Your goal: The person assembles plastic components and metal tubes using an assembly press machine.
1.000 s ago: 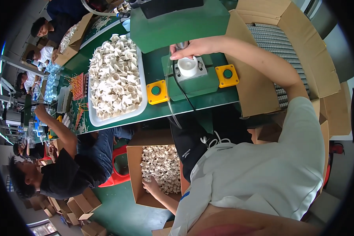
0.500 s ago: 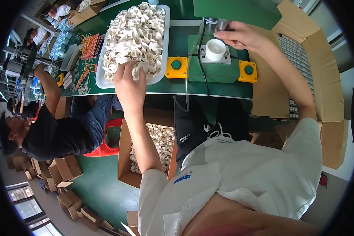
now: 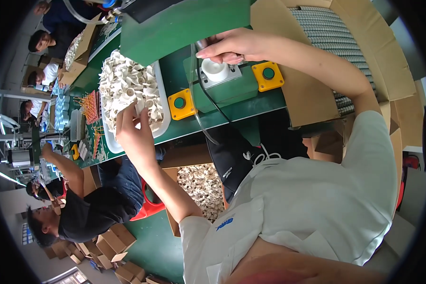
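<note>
While the left hand (image 3: 136,124) pinches one small white fitting (image 3: 138,107) at the heaped tray (image 3: 162,94) and the right hand's (image 3: 232,46) fingers close over the white cap (image 3: 215,69) on the green desk's fixture, a loose pinch could likely drop the fitting into the carton (image 3: 201,187) below.

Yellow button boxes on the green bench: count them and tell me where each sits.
2. One yellow button box sits left of the white cylindrical part, beside the white tray. The other sits right of that part, under the right hand. More could be hidden.
</note>
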`<state>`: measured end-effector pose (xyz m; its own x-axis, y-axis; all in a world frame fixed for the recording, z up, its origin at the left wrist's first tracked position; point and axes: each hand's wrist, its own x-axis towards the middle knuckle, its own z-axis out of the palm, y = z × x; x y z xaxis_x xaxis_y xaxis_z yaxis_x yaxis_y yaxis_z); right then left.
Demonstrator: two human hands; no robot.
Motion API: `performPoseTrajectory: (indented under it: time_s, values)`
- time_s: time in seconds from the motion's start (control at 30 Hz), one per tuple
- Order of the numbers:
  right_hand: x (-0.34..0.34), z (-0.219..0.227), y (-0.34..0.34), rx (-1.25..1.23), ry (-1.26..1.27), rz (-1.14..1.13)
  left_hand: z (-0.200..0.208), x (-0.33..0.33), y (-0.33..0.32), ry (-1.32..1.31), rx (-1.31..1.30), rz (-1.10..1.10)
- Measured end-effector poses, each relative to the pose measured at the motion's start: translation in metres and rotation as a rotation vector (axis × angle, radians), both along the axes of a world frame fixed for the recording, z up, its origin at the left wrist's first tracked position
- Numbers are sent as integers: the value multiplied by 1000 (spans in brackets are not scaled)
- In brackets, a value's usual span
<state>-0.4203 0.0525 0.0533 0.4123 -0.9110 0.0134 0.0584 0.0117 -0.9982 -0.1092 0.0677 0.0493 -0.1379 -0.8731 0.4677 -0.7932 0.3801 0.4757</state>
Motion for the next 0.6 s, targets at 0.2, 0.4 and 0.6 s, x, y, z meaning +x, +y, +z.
performPoseTrajectory:
  time_s: [0.2, 0.4, 0.6]
  values:
    - [-23, 15, 3, -82, 287, 93, -31, -112, 2, 102, -299, -401]
    - [-97, -13, -20, -198, 595, -35, -57, -138, -1, 134, -236, -462]
    - [-98, -31, -21, -162, 815, 300, -50, -124, 25, -43, -379, -363]
